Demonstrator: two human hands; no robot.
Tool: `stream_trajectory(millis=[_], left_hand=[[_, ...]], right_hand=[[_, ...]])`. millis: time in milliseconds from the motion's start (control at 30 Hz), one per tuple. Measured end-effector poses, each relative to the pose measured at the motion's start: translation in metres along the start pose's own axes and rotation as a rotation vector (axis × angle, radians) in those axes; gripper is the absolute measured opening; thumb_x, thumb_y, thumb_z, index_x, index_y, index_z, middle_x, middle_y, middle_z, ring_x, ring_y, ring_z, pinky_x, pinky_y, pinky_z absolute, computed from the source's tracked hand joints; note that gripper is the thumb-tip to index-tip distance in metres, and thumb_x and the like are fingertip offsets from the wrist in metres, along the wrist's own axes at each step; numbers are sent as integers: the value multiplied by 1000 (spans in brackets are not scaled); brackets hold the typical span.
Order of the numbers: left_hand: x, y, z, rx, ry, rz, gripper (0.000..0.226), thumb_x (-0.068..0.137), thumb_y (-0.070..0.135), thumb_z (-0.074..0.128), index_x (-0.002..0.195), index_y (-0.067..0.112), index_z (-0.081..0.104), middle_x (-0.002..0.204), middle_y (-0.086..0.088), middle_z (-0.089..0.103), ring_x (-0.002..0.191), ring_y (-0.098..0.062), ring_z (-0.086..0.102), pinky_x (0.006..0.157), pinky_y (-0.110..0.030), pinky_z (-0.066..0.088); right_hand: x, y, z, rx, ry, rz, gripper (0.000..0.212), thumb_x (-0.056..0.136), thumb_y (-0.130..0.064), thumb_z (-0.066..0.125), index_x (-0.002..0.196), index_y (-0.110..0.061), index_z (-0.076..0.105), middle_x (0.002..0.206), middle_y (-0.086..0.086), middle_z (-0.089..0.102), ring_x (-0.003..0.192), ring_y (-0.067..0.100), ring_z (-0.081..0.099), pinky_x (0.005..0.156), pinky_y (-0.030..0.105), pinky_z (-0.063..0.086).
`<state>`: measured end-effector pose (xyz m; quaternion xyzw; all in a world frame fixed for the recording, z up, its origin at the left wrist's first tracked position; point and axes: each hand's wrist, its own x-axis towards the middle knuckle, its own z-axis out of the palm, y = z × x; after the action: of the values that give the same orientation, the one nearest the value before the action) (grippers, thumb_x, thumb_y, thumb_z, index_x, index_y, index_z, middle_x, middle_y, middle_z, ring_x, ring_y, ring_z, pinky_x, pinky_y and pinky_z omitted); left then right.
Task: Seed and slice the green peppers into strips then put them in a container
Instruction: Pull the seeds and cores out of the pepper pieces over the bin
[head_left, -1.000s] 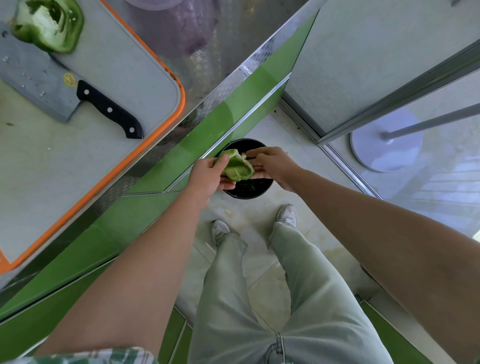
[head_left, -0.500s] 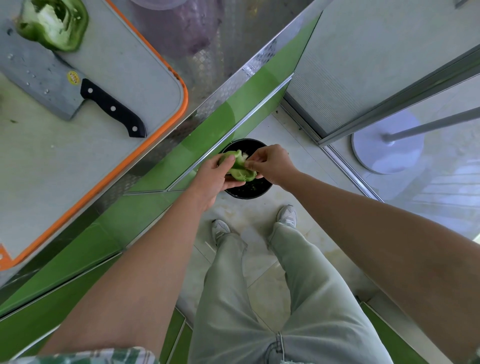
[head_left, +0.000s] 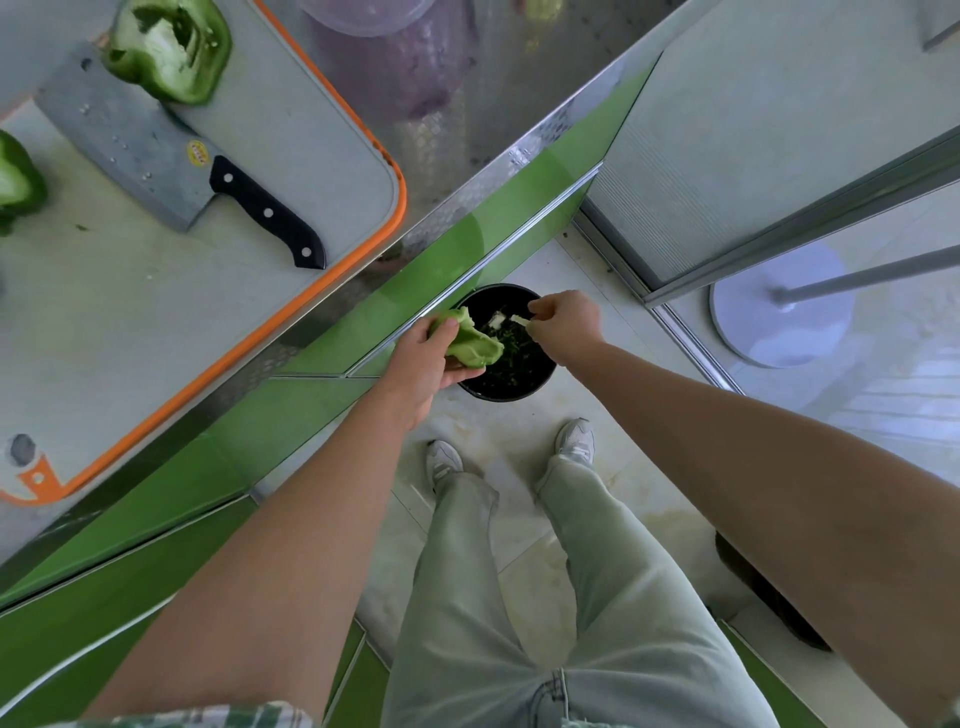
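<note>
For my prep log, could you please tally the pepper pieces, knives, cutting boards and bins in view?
Pepper pieces: 3 (one in the left hand, two on the cutting board)
Knives: 1
Cutting boards: 1
Bins: 1
Total: 6
The right hand pinches a pale pith strip, not counted.

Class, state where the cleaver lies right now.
In the head view's upper left, the cleaver lies flat on the orange-rimmed cutting board, its blade beside a halved green pepper.

Glossy green pepper half (head_left: 470, 345), embossed metal counter (head_left: 441, 135)
</note>
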<state>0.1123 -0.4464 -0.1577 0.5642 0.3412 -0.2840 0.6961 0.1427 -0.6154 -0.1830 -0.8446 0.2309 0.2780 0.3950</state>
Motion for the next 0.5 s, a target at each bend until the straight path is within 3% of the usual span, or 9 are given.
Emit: stream_trajectory(millis=[33,100,167,233,367,500], left_hand=[[-1,0,1,-12,-1,-6,14,104,15,44,103,8,56,102,-12,58,90,-26,64,77,-40,60],[-3,2,2,-17,-9,-11,15,104,15,45,98,9,57,100,-14,60,89,-27,64,75,-40,61],[-3,2,2,-2,-26,-15,16,104,17,46,97,9,58,97,-14,63,85,-27,66,72,-39,62],[-4,3,2,32,-56,-25,18,104,20,46,99,8,59,93,-15,65,78,-27,67,68,-37,62],[-8,3,2,136,-101,-30,28,105,25,41,114,2,55,94,-19,66,68,-28,67,63,-32,61],[-10,3,1,210,-135,14,25,106,23,38,114,3,51,100,-20,64,74,-27,65,69,-34,61]], right_hand=[[-2,-3,0,-56,12,-47,30,85,-3,59,110,-13,71,108,1,70,91,16,64,78,26,53],[-6,-9,-1,-47,-19,-138,24,85,-13,64,107,-16,72,105,-4,70,90,13,63,80,25,50],[-10,-14,-1,41,-173,-196,22,84,-22,69,105,-17,71,100,-5,69,83,10,62,79,26,52],[-13,-20,1,2,-280,-256,21,82,-25,73,100,-14,69,94,-5,68,82,8,61,71,17,49],[-13,-21,5,-119,-176,-322,14,82,-25,74,89,-15,69,80,-7,62,73,4,57,58,9,39],[-13,-19,4,-166,-164,-366,13,82,-24,74,85,-11,71,76,-3,66,70,11,62,66,19,50]])
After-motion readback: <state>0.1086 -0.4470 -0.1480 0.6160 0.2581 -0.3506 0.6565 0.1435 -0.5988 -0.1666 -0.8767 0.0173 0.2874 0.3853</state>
